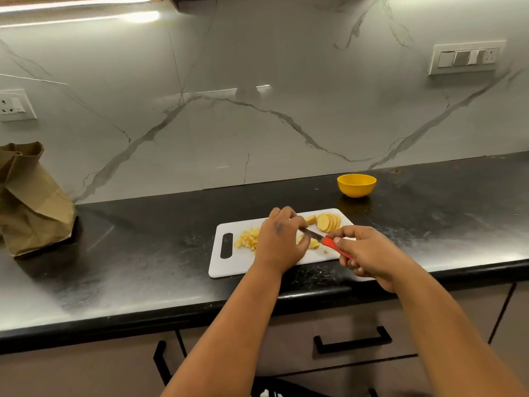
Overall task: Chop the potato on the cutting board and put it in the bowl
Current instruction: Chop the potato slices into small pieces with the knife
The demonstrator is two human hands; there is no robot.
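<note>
Step in hand: chopping, judged about midway; some potato is diced, some only sliced, and the bowl (356,184) looks to hold nothing yet.
Right hand: the right hand (369,253) has its fingers curled round the red handle of the knife (323,238), forefinger along the top; the blade points up and left across the cutting board (229,263).
Left hand: the left hand (282,239) lies over the middle of the board, fingers bent down onto a small potato piece (313,244) right at the blade; how firmly it pinches cannot be told.
Diced pile: the chopped bits (247,239) lie just left of the left hand, near the board's handle slot.
Slices: a fanned row of round slices (329,222) sits at the board's far right corner, beyond the blade, nearer the right hand.
Key relation: the blade crosses the held piece at the left fingertips, so the cut likely falls close beside them.
Bowl: on the table behind the board, to the right, well apart from the pile.
</note>
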